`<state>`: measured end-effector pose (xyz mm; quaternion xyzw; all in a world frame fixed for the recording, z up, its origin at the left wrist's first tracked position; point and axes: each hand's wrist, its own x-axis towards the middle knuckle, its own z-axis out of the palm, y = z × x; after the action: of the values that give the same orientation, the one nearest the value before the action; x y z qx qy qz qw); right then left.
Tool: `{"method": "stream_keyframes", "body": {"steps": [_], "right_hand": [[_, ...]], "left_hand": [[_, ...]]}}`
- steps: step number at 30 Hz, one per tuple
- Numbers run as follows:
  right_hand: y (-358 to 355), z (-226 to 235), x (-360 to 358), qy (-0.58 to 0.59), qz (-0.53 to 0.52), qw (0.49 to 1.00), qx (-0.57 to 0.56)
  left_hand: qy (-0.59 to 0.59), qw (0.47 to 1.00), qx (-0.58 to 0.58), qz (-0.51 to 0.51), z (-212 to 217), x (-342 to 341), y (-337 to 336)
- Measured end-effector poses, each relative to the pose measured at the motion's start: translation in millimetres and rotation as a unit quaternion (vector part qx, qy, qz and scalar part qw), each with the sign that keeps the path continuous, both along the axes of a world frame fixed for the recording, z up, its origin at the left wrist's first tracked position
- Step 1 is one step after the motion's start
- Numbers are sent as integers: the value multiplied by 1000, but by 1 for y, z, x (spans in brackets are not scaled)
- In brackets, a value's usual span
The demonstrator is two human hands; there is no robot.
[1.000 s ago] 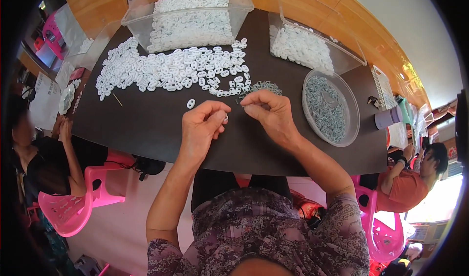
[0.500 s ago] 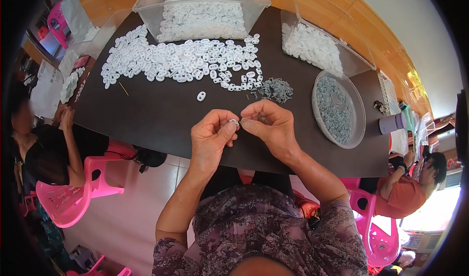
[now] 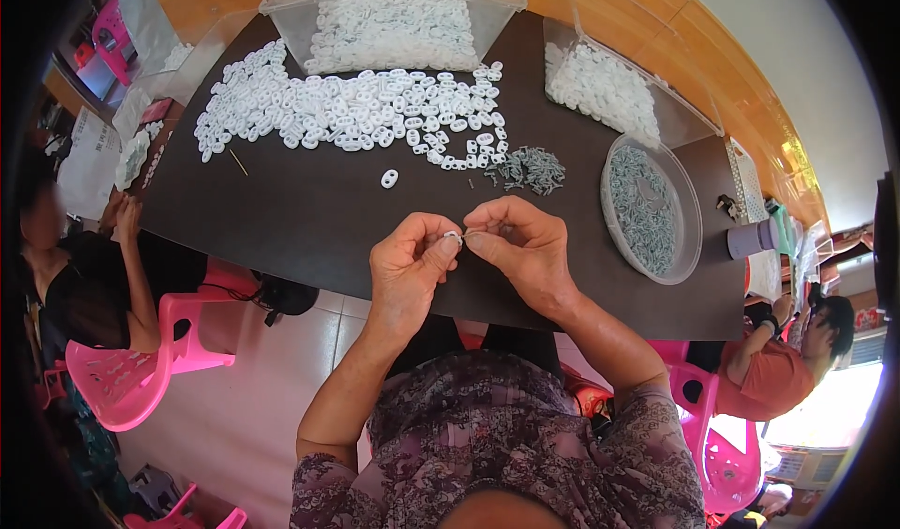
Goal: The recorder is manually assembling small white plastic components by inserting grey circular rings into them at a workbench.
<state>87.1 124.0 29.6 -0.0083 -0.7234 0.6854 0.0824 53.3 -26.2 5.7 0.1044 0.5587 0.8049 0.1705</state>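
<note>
My left hand [image 3: 409, 271] is closed, pinching a small white oval plastic piece [image 3: 453, 236] between thumb and forefinger. Right against it, my right hand [image 3: 525, 253] pinches something tiny and thin at the piece's edge; its kind is too small to make out. Beyond my hands one white two-holed oval piece [image 3: 389, 178] lies alone on the dark table [image 3: 309, 215]. A wide spread of the same white pieces [image 3: 347, 107] covers the table farther off. To the right of that spread is a small heap of grey screws [image 3: 530, 170].
A clear bin [image 3: 394, 14] of white pieces stands at the back, another clear bin [image 3: 605, 93] right of it. A round tub [image 3: 652, 210] holds grey screws, beside a lilac cup [image 3: 753, 237]. A thin yellowish stick [image 3: 239, 162] lies left. People sit at both sides near pink chairs [image 3: 173, 351].
Both hands stay fingertip to fingertip on the white piece, with only slight finger movement. The whole view has shifted a little.
</note>
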Motion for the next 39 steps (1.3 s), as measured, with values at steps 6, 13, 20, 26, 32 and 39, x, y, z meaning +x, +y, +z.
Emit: {"method": "stream_keyframes", "body": {"steps": [6,13,20,26,32,39], "right_hand": [[-2,1,1,-6,2,1000,12],[-4,-2,0,-9,-6,1000,8],[-5,-6,-1,-12,-12,1000,26],[-7,-6,-1,-13,-12,999,36],[-5,-11,-4,68,-28,982,174],[-9,-12,-6,134,-33,957,255]], "left_hand": [[21,1000,-19,13,-2,1,0],[17,1000,-15,14,-4,0,-1],[43,998,-41,31,-6,1,0],[62,994,-66,55,-5,3,1],[75,991,-91,65,-1,7,3],[151,974,-139,99,-9,10,6]]}}
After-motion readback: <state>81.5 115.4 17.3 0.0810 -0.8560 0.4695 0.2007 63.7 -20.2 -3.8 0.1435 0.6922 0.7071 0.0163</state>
